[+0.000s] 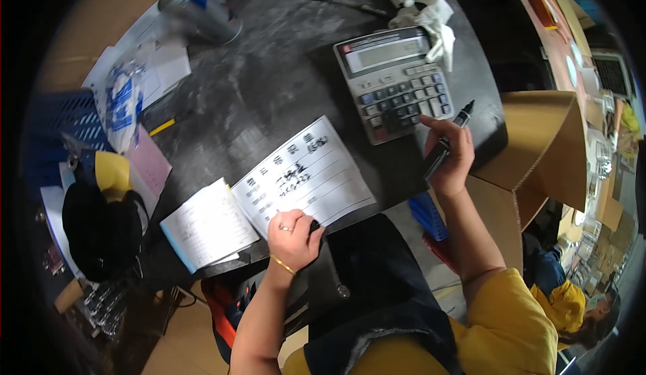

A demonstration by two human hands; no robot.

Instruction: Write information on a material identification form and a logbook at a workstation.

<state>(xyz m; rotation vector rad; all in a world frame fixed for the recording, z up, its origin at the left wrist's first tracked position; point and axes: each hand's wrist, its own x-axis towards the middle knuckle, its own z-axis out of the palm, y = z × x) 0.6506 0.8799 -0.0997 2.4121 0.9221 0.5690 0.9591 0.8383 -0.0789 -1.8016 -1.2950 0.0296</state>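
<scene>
My right hand (449, 153) is closed around a black marker (437, 158), its tip pointing up and away. A finger of that hand reaches onto the lower right keys of a grey desktop calculator (397, 85). My left hand (294, 239) rests on the near edge of a printed white form (336, 173) with black handwriting on it. Its fingers are curled, and a small black cap (314, 225) pokes out between them. Just left of the form lies an open notebook (208, 227) with handwritten lines, partly touching it.
A spray can (202, 11) stands at the far left of the dark table (262, 65). Crumpled white gloves (424, 11) lie behind the calculator. A black cap (101, 220) and blue basket (74, 119) are at left. An open cardboard box (531, 146) stands right; another person (565, 301) is beyond.
</scene>
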